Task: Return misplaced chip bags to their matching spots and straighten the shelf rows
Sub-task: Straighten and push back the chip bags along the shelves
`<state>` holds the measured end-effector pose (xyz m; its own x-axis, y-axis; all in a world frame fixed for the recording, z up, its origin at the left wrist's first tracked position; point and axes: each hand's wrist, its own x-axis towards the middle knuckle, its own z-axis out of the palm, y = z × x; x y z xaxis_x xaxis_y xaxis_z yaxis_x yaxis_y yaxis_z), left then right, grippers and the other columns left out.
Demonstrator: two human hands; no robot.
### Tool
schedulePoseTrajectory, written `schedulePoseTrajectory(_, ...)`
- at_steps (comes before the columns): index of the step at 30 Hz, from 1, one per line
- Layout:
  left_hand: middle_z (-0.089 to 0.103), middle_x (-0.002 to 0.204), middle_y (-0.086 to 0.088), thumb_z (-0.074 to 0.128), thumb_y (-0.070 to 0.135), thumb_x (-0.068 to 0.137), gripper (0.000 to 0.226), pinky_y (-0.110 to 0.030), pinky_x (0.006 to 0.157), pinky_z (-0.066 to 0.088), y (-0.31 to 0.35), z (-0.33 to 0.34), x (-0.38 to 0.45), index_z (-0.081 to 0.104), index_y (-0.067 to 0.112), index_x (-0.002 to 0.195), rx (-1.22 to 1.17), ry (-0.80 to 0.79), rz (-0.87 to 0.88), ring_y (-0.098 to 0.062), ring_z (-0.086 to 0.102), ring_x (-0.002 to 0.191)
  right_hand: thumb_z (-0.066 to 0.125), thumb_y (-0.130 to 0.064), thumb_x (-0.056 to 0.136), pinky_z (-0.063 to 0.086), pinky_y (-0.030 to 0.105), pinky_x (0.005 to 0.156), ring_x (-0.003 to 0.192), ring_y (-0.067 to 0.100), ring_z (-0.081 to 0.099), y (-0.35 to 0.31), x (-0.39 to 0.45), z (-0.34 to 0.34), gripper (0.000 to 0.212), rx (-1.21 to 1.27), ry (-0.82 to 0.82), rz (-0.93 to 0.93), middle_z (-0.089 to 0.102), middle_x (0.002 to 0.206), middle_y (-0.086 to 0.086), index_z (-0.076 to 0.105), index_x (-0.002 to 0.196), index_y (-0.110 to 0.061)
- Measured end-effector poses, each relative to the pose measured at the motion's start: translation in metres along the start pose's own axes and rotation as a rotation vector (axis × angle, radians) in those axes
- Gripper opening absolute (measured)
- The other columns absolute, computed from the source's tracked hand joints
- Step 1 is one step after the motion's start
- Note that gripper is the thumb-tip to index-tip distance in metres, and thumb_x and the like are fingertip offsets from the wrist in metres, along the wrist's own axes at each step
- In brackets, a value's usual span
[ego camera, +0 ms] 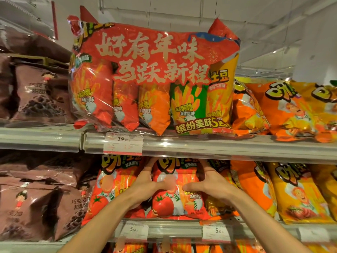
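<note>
Head view: both hands reach into the middle shelf and grip one red tomato chip bag by its two sides. The left hand holds the bag's left edge, fingers extended upward behind that edge and thumb pressed on the bag's front. The right hand holds the right edge, fingers curled round it and thumb laid across the front. The bag stands upright at the front edge of the middle shelf, above two price tags reading 5.90. A second red tomato bag stands just beside it on the left, touching it. Orange bags and yellow bags fill the row to the right; brown bags occupy the left end. On the upper shelf, a large clear multipack stands at the front edge, above a price tag reading 19.90.
</note>
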<state>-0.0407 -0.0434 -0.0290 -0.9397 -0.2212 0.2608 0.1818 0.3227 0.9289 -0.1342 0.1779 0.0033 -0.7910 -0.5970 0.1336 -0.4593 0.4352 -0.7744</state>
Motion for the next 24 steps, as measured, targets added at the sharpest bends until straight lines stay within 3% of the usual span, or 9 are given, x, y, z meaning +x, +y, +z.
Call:
schedulePoseTrajectory(2, 0.041, 0.146, 0.013, 0.092, 0.039, 0.048, 0.115, -0.025, 0.108, 0.037, 0.001, -0.001, 0.001, 0.031, 0.045, 0.146, 0.018, 0.0, 0.002, -0.008, 0.038, 0.136, 0.092, -0.057, 0.05, 0.047, 0.029, 0.098, 0.116, 0.008, 0.052, -0.002, 0.0, -0.002, 0.106, 0.004, -0.021, -0.008, 0.052, 0.132, -0.011, 0.039, 0.139, -0.037)
schedulePoseTrajectory(5, 0.041, 0.145, 0.014, 0.093, 0.029, 0.055, 0.11, -0.019, 0.103, 0.037, 0.001, -0.003, 0.001, 0.032, 0.045, 0.145, 0.022, -0.005, 0.002, -0.003, 0.04, 0.131, 0.093, -0.058, 0.049, 0.048, 0.028, 0.098, 0.119, 0.007, 0.052, -0.004, 0.0, -0.005, 0.108, -0.011, -0.032, -0.033, 0.051, 0.134, -0.016, 0.036, 0.139, -0.045)
schedulePoseTrajectory(8, 0.038, 0.151, 0.016, 0.093, 0.038, 0.052, 0.116, -0.027, 0.114, 0.032, 0.002, -0.003, 0.001, 0.029, 0.045, 0.148, 0.053, -0.005, 0.013, -0.005, 0.033, 0.14, 0.092, -0.056, 0.052, 0.044, 0.023, 0.096, 0.121, 0.006, 0.049, -0.004, -0.002, -0.005, 0.111, -0.035, -0.029, -0.047, 0.048, 0.138, -0.016, 0.033, 0.145, -0.042)
schedulePoseTrajectory(11, 0.035, 0.148, 0.023, 0.089, 0.04, 0.066, 0.108, -0.014, 0.106, 0.028, 0.012, 0.002, -0.007, 0.023, 0.039, 0.152, 0.13, -0.001, 0.078, 0.007, 0.032, 0.135, 0.093, -0.049, 0.055, 0.046, 0.022, 0.093, 0.117, 0.005, 0.052, 0.001, -0.004, -0.002, 0.111, 0.006, 0.004, -0.02, 0.05, 0.138, -0.012, 0.033, 0.147, -0.038)
schedulePoseTrajectory(13, 0.041, 0.136, 0.026, 0.077, 0.046, 0.079, 0.09, -0.011, 0.101, 0.033, 0.017, 0.002, -0.018, 0.022, 0.04, 0.15, 0.254, 0.034, 0.123, 0.013, 0.039, 0.126, 0.094, -0.038, 0.06, 0.043, 0.018, 0.089, 0.117, 0.006, 0.051, -0.001, -0.006, -0.001, 0.105, 0.04, 0.042, -0.009, 0.05, 0.135, -0.012, 0.033, 0.146, -0.037)
schedulePoseTrajectory(17, 0.05, 0.115, 0.007, 0.054, 0.044, 0.096, 0.054, -0.023, 0.091, 0.038, 0.011, -0.02, -0.043, 0.037, 0.034, 0.145, 0.717, 0.284, 0.305, -0.012, 0.047, 0.111, 0.093, -0.036, 0.063, 0.043, 0.015, 0.079, 0.104, 0.004, 0.053, -0.004, -0.004, 0.011, 0.098, 0.036, 0.07, 0.035, 0.053, 0.127, -0.007, 0.036, 0.142, -0.028)
schedulePoseTrajectory(20, 0.058, 0.109, -0.003, 0.044, 0.042, 0.094, 0.041, -0.039, 0.082, 0.048, -0.003, -0.046, -0.048, 0.057, 0.022, 0.128, 1.049, 0.418, 0.424, -0.026, 0.055, 0.1, 0.087, -0.044, 0.063, 0.054, 0.029, 0.085, 0.108, 0.015, 0.061, -0.011, -0.004, 0.023, 0.103, -0.011, 0.052, 0.069, 0.059, 0.128, 0.006, 0.032, 0.148, -0.025)
schedulePoseTrajectory(22, 0.055, 0.129, -0.009, 0.042, 0.042, 0.096, 0.044, -0.045, 0.095, 0.043, -0.011, -0.059, -0.05, 0.058, 0.019, 0.13, 1.168, 0.438, 0.368, -0.032, 0.051, 0.117, 0.077, -0.029, 0.081, 0.05, 0.035, 0.085, 0.114, 0.032, 0.06, -0.026, -0.01, 0.032, 0.08, -0.113, 0.049, 0.067, 0.061, 0.123, 0.02, 0.034, 0.148, -0.015)
schedulePoseTrajectory(24, 0.047, 0.144, -0.011, 0.038, 0.044, 0.099, 0.048, -0.049, 0.11, 0.032, -0.021, -0.066, -0.053, 0.053, 0.02, 0.138, 1.24, 0.452, 0.319, -0.033, 0.041, 0.134, 0.064, -0.037, 0.091, 0.043, 0.035, 0.095, 0.126, 0.034, 0.049, -0.037, -0.016, 0.044, 0.073, -0.381, 0.114, 0.037, 0.057, 0.124, 0.02, 0.03, 0.151, -0.014)
